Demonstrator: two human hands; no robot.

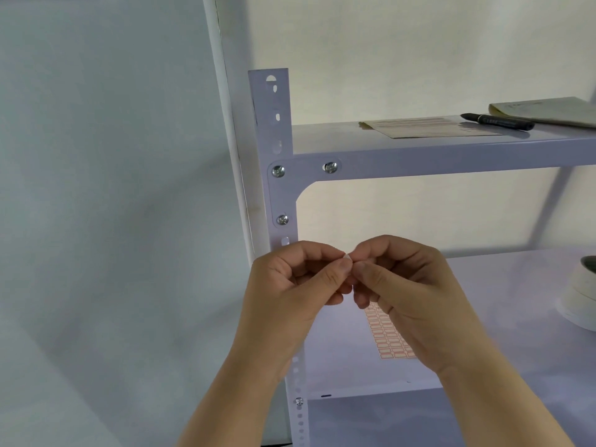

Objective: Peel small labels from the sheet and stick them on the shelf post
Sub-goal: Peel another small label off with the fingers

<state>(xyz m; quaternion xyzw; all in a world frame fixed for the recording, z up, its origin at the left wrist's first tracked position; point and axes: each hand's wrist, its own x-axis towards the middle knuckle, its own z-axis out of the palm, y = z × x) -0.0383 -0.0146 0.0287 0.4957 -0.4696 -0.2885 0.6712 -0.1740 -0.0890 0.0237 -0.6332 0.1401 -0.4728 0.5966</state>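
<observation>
A small white label (347, 258) is pinched between the fingertips of my left hand (300, 285) and my right hand (406, 285), which meet in front of the lower shelf. The label sheet (388, 337), with rows of red-bordered labels, lies flat on that shelf (516, 317), partly hidden under my right hand. The pale perforated shelf post (274, 124) stands upright just left of my hands, with screws at the upper shelf joint. My left hand covers part of the post.
On the upper shelf (451, 153) lie another label sheet (429, 127), a black marker (496, 121) and a notepad (548, 114). A roll of white tape (580, 295) sits at the right edge of the lower shelf. A wall is behind.
</observation>
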